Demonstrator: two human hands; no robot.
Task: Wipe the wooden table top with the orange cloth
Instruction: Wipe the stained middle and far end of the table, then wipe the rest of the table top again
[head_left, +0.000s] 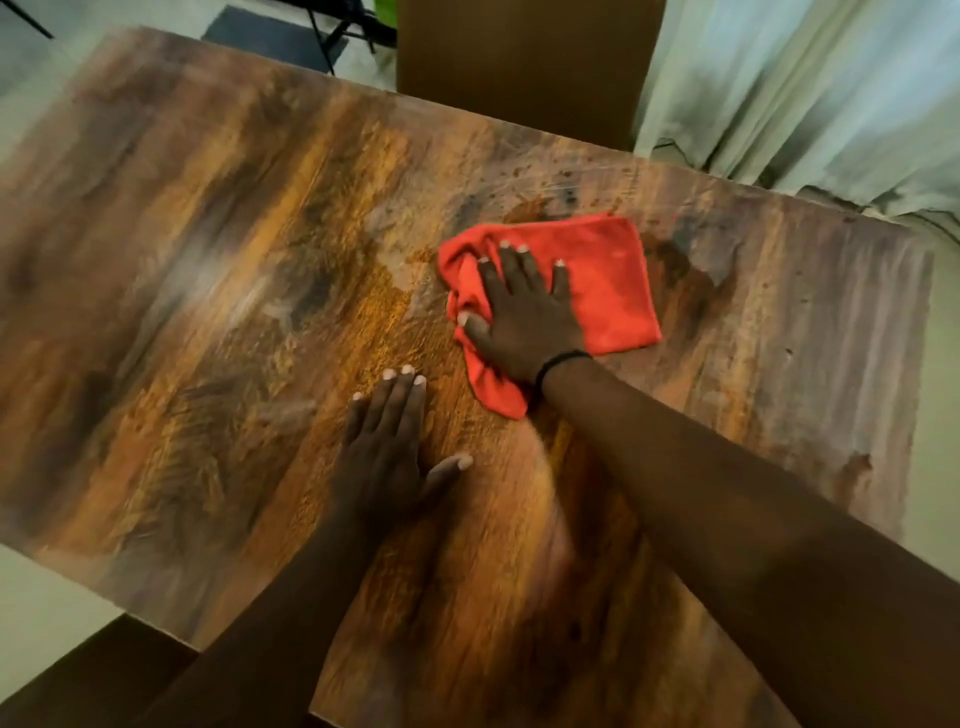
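The orange cloth (608, 280) lies partly bunched on the wooden table top (218, 270), right of centre toward the far edge. My right hand (524, 317) presses flat on the cloth's left half, fingers spread, a black band on the wrist. My left hand (387, 447) rests palm down on bare wood nearer to me, left of the cloth and apart from it, holding nothing. Wet smears and streaks show on the wood beyond and to the right of the cloth.
A brown chair back (524, 67) stands at the table's far edge. Pale curtains (810, 98) hang at the right. A dark seat or stool (93, 675) sits at the lower left corner. Black stand legs (337, 26) stand on the floor behind.
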